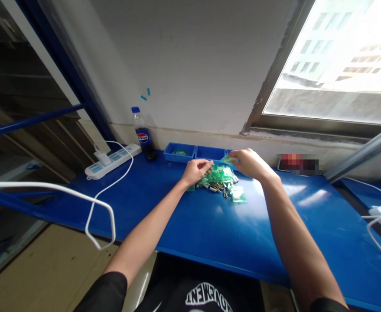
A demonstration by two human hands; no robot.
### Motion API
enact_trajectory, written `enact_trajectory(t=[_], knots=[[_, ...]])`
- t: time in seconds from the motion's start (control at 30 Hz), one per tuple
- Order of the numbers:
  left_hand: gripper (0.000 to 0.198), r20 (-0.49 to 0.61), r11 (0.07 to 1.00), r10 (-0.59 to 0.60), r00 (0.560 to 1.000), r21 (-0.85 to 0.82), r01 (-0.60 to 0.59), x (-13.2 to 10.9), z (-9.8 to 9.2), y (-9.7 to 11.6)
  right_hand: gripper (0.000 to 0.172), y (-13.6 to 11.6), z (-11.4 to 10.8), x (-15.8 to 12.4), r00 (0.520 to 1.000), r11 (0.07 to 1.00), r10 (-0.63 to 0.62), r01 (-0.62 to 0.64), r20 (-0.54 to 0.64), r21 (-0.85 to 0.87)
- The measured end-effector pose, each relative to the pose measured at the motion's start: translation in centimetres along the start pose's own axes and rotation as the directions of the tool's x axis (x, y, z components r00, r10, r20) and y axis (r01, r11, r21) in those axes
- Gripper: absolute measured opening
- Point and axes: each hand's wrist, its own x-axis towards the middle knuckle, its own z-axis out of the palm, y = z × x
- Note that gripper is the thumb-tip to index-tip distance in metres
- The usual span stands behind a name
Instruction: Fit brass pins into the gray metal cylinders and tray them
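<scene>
A heap of small green plastic packets (221,173) lies on the blue table, with loose metal pieces (215,187) along its front edge. One flat green packet (238,195) rests at the heap's near right side. My right hand (250,164) pinches a green packet (226,159) just above the heap's back right. At the heap's left edge is my left hand (195,171), its thumb and fingers drawn together; whatever they may hold is too small to name. Behind the heap stand blue bins: the left bin (168,152) has green packets in it, and my right hand partly hides the rightmost one.
A cola bottle (144,138) stands against the wall, left of the bins. Beside it lies a white power strip (115,161) with a plug and a looping white cable (112,182). A blurred-out object (299,164) sits at the back right, near a metal post (362,151).
</scene>
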Motion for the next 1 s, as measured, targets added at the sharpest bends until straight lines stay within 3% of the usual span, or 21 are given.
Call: enact_trajectory(t=[0.13,0.3,0.5,0.7,0.9,1.0], knots=[[0.047,-0.001,0.998,0.01,1.0,-0.068,-0.01,0.0,0.2,-0.1,0.024,-1.4,-0.6,-0.1,1.0,0.948,-0.017,0.018,-0.008,0.318],[0.041,0.134,0.984,0.073,0.988,-0.169,-0.05,-0.3,-0.2,0.8,0.038,-1.8,-0.1,0.0,0.985,0.751,-0.055,-0.066,0.162,0.657],[0.04,0.148,0.981,0.072,0.986,-0.188,-0.044,-0.6,-0.4,1.4,0.047,-1.3,0.6,0.3,0.969,0.657,-0.03,-0.165,0.245,0.735],[0.043,0.164,0.983,0.061,0.985,-0.182,-0.03,-0.4,-0.9,1.3,0.047,-1.8,0.7,0.5,0.969,0.612,-0.006,-0.193,0.248,0.767],[0.048,0.238,0.987,0.067,0.969,-0.16,-0.029,-0.3,-1.9,1.3,0.046,-2.7,0.9,0.5,0.972,0.617,0.019,-0.197,0.236,0.762],[0.048,0.209,0.982,0.041,0.977,-0.189,-0.001,0.0,-2.2,0.7,0.047,-2.6,0.9,0.5,0.973,0.661,0.091,-0.22,0.214,0.718]])
